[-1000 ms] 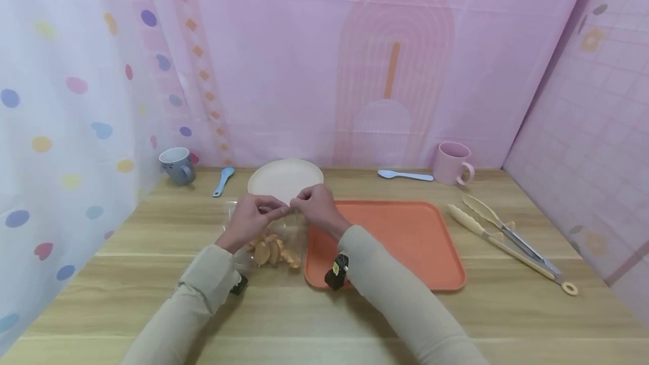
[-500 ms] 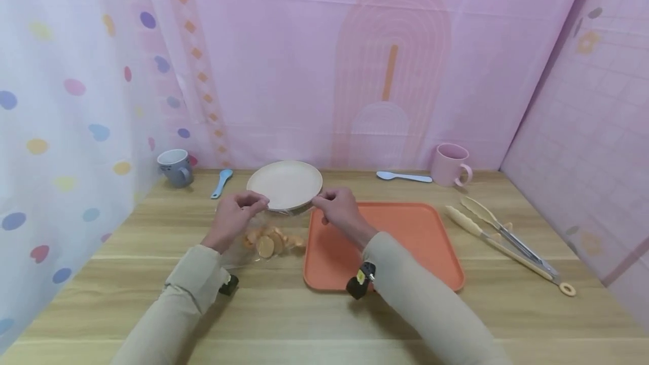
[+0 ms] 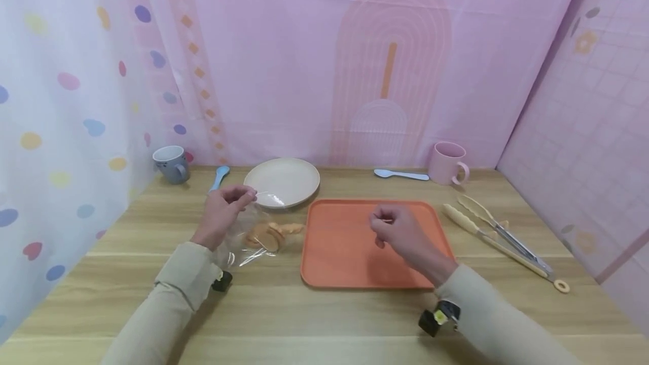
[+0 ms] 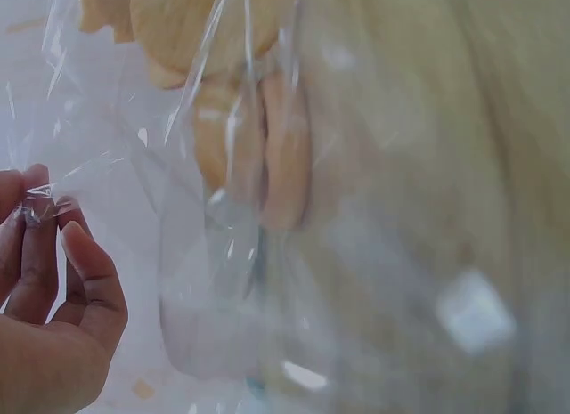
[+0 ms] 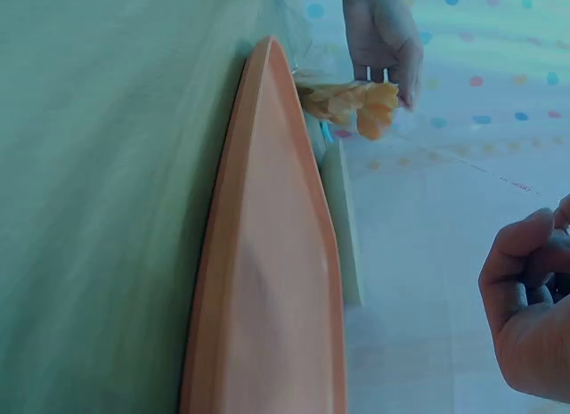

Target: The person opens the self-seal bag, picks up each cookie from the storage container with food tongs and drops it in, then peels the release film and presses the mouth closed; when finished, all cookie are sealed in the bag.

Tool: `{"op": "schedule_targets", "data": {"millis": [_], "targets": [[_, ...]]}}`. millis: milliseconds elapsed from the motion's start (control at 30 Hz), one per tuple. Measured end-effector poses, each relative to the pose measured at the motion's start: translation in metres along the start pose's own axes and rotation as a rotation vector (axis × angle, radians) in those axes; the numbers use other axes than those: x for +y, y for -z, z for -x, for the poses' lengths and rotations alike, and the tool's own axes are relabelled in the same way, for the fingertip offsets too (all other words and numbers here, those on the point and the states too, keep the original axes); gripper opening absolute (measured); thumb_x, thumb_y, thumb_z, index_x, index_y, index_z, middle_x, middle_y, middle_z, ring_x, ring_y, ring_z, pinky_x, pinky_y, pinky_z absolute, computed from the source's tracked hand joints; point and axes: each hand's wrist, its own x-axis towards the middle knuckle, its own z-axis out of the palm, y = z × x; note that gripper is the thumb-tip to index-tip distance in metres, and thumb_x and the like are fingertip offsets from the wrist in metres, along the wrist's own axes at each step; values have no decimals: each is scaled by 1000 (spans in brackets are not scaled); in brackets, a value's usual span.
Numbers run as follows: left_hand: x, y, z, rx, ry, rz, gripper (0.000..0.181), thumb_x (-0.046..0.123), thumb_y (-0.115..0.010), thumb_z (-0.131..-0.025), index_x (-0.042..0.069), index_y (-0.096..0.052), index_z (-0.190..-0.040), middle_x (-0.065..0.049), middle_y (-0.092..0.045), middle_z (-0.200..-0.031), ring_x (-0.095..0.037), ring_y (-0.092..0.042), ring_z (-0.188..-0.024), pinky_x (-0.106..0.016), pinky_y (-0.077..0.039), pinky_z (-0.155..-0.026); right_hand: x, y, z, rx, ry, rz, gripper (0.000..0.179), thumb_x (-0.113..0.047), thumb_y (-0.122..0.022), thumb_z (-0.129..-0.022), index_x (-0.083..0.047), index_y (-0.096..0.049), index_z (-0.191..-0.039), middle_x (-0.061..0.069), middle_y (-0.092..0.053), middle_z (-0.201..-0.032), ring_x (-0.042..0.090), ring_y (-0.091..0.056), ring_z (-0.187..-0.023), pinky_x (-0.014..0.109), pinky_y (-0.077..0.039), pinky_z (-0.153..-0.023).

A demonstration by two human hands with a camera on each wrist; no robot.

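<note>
On the left, my left hand (image 3: 218, 216) pinches the top edge of a clear plastic bag (image 3: 235, 241). Inside the bag lie several tan, biscuit-like pieces (image 3: 266, 238), some round and flat. The left wrist view shows my left fingertips gathered on the crinkled film (image 4: 98, 169). My right hand (image 3: 400, 232) is raised over the orange tray (image 3: 334, 263), thumb and fingers curled together. From it a thin clear strip (image 5: 515, 183) with small red print stretches towards the bag in the right wrist view. Its exact grip point is partly cut off there.
Behind the bag stands a cream plate (image 3: 284, 179). A grey cup (image 3: 172, 165) and a blue spoon (image 3: 220, 176) are at back left. A light blue spoon-like utensil (image 3: 403, 174) and a pink mug (image 3: 446, 163) are at back right. Tongs (image 3: 507, 244) lie right of the tray.
Both hands were together at the bag's top. My right hand has moved away to the right over the tray, drawing out the strip; my left has shifted slightly left, still with the bag.
</note>
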Motion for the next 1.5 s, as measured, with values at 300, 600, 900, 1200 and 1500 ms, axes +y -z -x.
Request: {"op": "schedule_targets", "data": {"millis": [300, 600, 900, 1200, 1500], "targets": [[-2, -5, 10, -5, 48, 37, 27, 18, -62, -100, -3, -64, -116, 22, -64, -83, -3, -59, -85, -20, -51, -76, 9, 97, 53, -55, 211, 61, 18, 9, -47, -87, -5, -57, -80, -9, -53, -68, 10, -54, -60, 28, -48, -56], [9, 1, 12, 14, 0, 43, 28, 21, -63, -100, -2, -64, -116, 24, -65, -84, -1, -60, -86, -19, -51, -75, 13, 206, 82, -175, 157, 434, 20, 10, -50, -90, -7, -52, -79, -2, -48, -64, 20, -48, -53, 32, -40, -48], [13, 5, 18, 4, 4, 42, 28, 22, -64, -99, -1, -65, -114, 22, -66, -86, -1, -61, -88, -21, -52, -77, 17, 221, 44, -372, -3, 733, 25, 0, -55, -90, -6, -45, -67, -14, -40, -60, -2, -43, -48, 21, -40, -45], [14, 5, 17, 8, -8, 9, 36, 27, -65, -98, -3, -65, -118, 22, -66, -88, -1, -61, -89, -22, -52, -80, 29, 182, -13, -347, 118, 1119, 27, -8, -65, -74, -16, -46, -57, -11, -39, -55, 5, -37, -50, 22, -32, -49], [12, -4, 22, -7, -12, 28, 33, 23, -66, -98, -4, -65, -117, 21, -67, -89, -4, -62, -90, -24, -51, -79, -7, 198, 6, -502, 52, 1084, 31, -2, -65, -73, -18, -43, -58, -13, -35, -57, -2, -33, -49, 16, -31, -48]]}}
